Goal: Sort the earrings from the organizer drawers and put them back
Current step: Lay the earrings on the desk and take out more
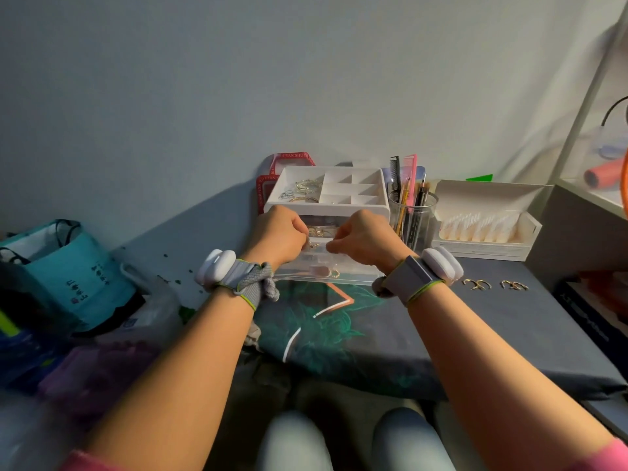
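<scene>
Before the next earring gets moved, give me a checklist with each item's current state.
1. Hands in position: left hand and right hand, fingers curled, at the organizer middle drawer: ok.
2. Earring actually gripped: the fingers hide it: cannot tell.
3. Bottom drawer open, gold earring inside: ok.
4. Sorted pieces kept apart: hoop pair and second hoop pair lie separately on the table: ok.
5. Top tray earrings heaped together in one compartment: not ok.
</scene>
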